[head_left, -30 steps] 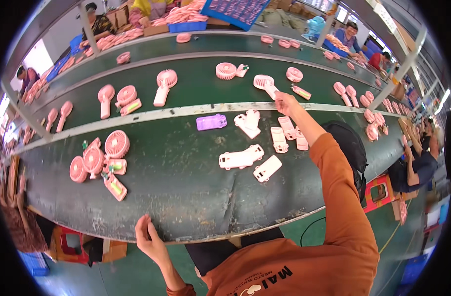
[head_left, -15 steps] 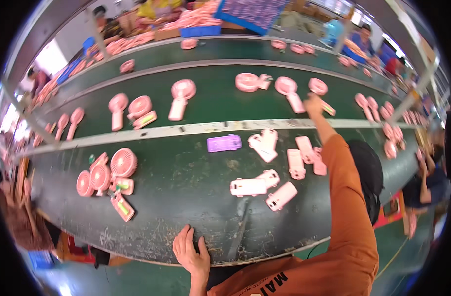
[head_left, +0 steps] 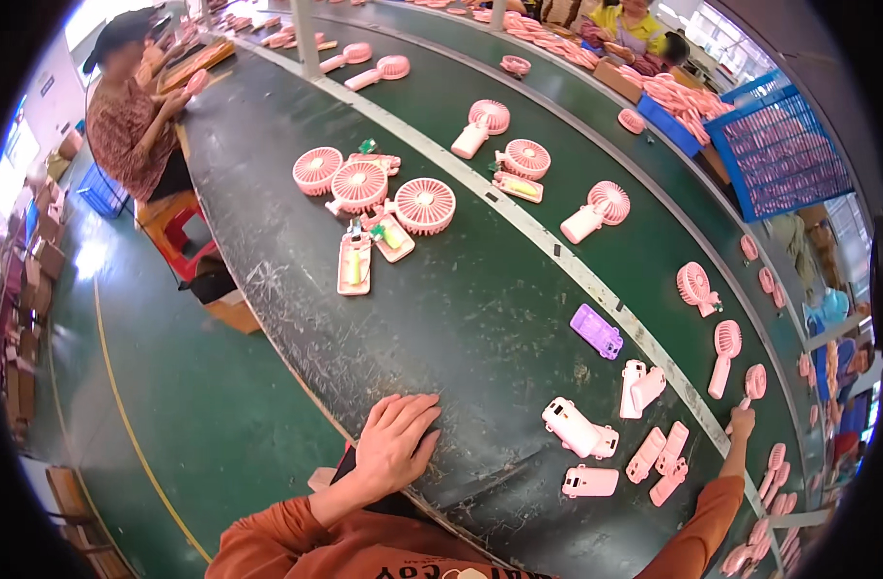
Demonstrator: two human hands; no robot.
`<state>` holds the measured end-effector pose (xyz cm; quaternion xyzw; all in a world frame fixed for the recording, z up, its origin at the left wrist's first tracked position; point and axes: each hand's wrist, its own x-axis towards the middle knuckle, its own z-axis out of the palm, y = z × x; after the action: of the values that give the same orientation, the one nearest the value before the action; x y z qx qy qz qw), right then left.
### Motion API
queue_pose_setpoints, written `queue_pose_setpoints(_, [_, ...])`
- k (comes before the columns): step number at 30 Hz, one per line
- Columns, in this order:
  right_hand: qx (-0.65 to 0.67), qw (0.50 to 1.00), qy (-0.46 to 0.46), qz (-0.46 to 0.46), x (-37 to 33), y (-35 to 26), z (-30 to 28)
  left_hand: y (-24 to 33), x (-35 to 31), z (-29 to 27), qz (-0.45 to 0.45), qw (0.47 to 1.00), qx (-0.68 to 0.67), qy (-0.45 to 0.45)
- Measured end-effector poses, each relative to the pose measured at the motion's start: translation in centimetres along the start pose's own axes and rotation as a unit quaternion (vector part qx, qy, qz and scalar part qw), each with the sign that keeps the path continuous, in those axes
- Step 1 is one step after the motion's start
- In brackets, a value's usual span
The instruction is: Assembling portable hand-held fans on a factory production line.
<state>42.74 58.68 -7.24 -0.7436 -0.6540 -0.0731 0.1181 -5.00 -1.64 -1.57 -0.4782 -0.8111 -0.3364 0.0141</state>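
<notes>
My left hand (head_left: 398,442) lies flat on the near edge of the dark green worktable (head_left: 297,318), fingers stretched out and nothing in it. Over on the right, my right arm reaches across the metal divider strip (head_left: 601,289). There my right hand (head_left: 742,422) is closed on the handle end of a pink handheld fan (head_left: 756,380) lying on the conveyor; its fingers are partly hidden. Between my hands lie several pale pink handle shells (head_left: 590,482) and one purple shell (head_left: 596,332). Farther left sits a group of opened pink fans (head_left: 358,186) with yellow-green cells and small green boards exposed.
More pink fans (head_left: 610,203) are spaced along the green conveyor (head_left: 538,227) past the strip. A co-worker (head_left: 133,116) sits at the table's far left end. A blue crate (head_left: 668,125) heaped with pink parts stands at the back. A metal post (head_left: 304,39) rises near the strip.
The view has swung to the left, so the table appears rotated. My left hand still rests at the table edge, its fingers now closer together. My right hand remains at the same fan.
</notes>
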Motion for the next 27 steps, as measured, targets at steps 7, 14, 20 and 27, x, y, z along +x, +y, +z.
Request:
queue_pose_setpoints(7, [0.527, 0.841, -0.109, -0.063, -3.7, -11.2, -12.3, -0.3, -0.2, 0.2, 0.015, 1.000, -0.008, 0.016])
queue_pose_setpoints(14, [0.594, 0.704, -0.327, -0.209, -19.2, -26.7, -25.3, -0.3, 0.0, 0.3, 0.013, 0.997, -0.060, 0.043])
queue_pose_setpoints(20, [0.455, 0.740, -0.355, -0.345, -33.5, -34.9, -24.8, 2.8, 0.4, 0.9, -0.132, 0.793, -0.592, -0.054])
queue_pose_setpoints(27, [0.266, 0.670, -0.263, -0.641, -47.6, -34.4, -22.9, 3.5, -0.4, 1.3, -0.321, 0.472, -0.821, -0.009])
